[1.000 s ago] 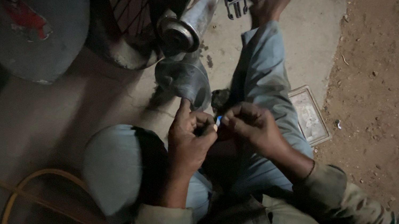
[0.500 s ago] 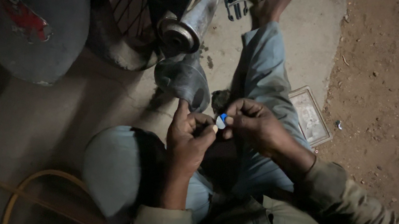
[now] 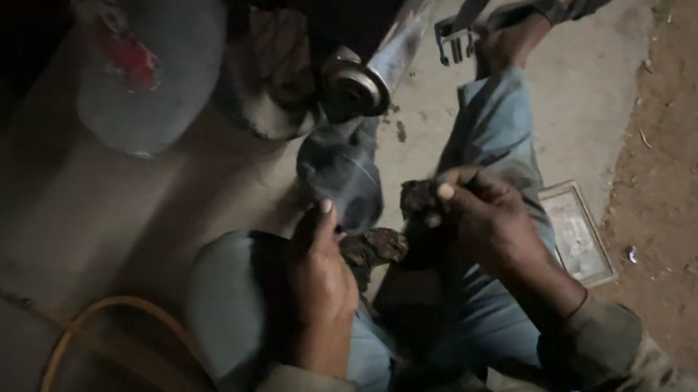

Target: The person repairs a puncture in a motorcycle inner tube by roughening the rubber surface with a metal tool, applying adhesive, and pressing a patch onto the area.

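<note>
— Head view, from the left: what's over there?

— An orange hose (image 3: 66, 366) curves on the concrete, well left of the fingers. Next comes the left hand (image 3: 319, 272), fingers curled round a dark, grimy lump (image 3: 374, 247), thumb pointing up.

— And the other hand?

— The right hand (image 3: 485, 220) pinches a small dark piece (image 3: 418, 199) between thumb and fingertips, just right of the lump. Whether the two pieces touch, I cannot tell.

— Beyond the fingers?

— A black rubber part (image 3: 341, 174) above them, a metal exhaust pipe (image 3: 388, 62) higher. A flat tray (image 3: 575, 234) lies right of the right hand.
</note>
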